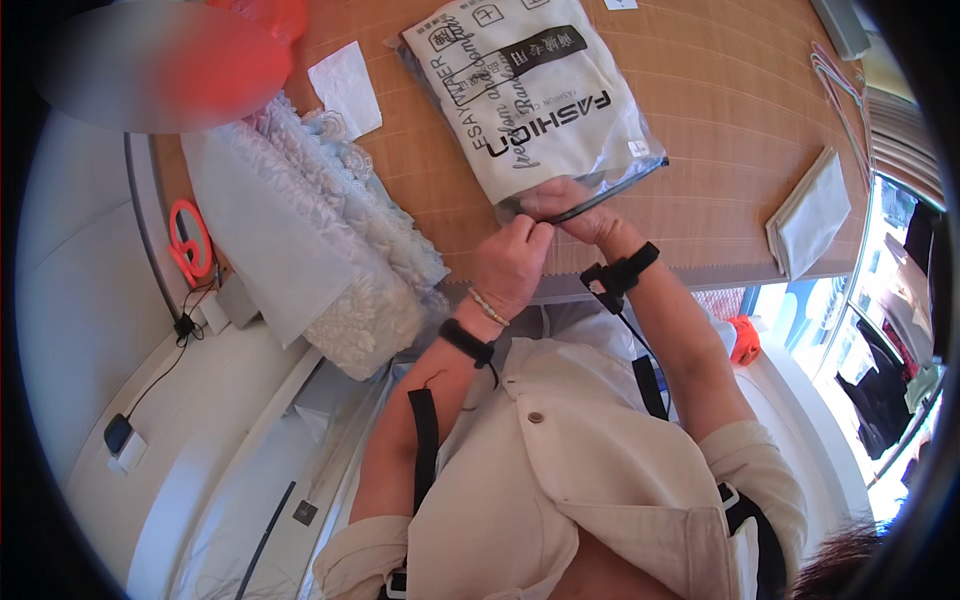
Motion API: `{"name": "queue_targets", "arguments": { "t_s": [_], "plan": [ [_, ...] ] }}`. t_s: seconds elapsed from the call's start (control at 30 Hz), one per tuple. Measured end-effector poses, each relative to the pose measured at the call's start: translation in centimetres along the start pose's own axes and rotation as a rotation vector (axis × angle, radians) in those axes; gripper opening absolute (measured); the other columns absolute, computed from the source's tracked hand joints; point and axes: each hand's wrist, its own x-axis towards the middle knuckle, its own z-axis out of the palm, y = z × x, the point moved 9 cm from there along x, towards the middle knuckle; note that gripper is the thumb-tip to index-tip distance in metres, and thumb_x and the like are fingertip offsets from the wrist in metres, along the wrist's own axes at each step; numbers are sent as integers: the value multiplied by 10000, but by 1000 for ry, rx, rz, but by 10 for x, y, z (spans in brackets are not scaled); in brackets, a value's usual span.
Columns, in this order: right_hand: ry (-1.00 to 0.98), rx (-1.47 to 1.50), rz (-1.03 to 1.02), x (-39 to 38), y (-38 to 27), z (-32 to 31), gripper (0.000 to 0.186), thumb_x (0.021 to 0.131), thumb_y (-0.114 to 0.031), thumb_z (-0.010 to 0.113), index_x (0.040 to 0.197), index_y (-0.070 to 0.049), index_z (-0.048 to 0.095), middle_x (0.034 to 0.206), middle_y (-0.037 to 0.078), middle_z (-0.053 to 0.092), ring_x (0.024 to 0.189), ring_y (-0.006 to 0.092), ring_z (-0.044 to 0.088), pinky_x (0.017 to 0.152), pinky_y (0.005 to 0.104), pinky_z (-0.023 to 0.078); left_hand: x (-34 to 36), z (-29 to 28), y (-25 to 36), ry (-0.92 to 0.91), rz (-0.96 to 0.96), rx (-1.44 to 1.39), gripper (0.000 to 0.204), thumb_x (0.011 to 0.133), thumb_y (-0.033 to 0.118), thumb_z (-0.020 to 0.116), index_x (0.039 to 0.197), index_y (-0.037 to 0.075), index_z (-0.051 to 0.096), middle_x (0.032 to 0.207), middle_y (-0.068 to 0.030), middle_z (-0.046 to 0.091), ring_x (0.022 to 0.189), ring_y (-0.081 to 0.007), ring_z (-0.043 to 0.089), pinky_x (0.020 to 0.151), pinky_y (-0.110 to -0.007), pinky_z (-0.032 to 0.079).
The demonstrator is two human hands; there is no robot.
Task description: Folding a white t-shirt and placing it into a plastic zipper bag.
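Left hand [512,266] is pinching the dark edge strip [625,185] of a clear garment bag [530,100]; right hand [580,212] is touching the same edge, its grip unclear from here.

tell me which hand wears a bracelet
The left hand: a beaded bracelet circles its wrist beside a black strap. The right hand wears a similar strap but no bracelet.

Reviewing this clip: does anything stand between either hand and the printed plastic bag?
No separate object visibly does. The left hand closes at the end of the bag's dark edge strip, which crosses over the right hand. The lacy fabric lies left, apart from the bag.
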Motion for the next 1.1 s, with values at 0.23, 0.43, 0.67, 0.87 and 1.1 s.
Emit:
{"name": "queue_targets", "arguments": {
  "t_s": [0.23,0.43,0.67,0.87,1.1],
  "plan": [
    [164,-52,176,-90,19,-19,261,905,-103,521,1129,-10,619,888,44,659,816,129,625,730,253,499,13,-36,3,12,153,-196,196,709,97,702,881,89,607,904,-57,586,821,-279,588,701,-378,484],
    [661,-471,-557,-84,-136,-71,371,904,-212,549,1259,-105,548,1278,108,517,1192,214,486,971,384,408,57,-20,-47,104,-30,137,621,735,272,697,1288,98,472,1370,-136,401,1292,-342,342,1046,-511,263],
    [631,-1585,-330,0,-109,-85,675,826,-500,562,1418,-282,320,1518,60,182,1401,337,119,1050,638,159,59,35,-57,-32,-45,227,802,728,452,672,1386,114,361,1484,-140,246,1375,-357,195,1081,-591,117],
    [520,-1476,-305,0,-115,-93,671,833,-431,586,1424,-271,312,1521,85,168,1396,361,125,1051,621,189,58,20,-53,-149,-130,114,817,724,434,689,1389,96,355,1479,-165,243,1373,-380,187,1077,-596,121],
    [604,-1482,-421,42,-165,-97,684,845,-428,579,1437,-267,277,1523,81,158,1395,359,135,1054,622,179,131,-22,-99,104,-121,170,810,775,463,633,1406,63,319,1479,-189,235,1381,-383,161,1081,-585,108]
  ]
}}
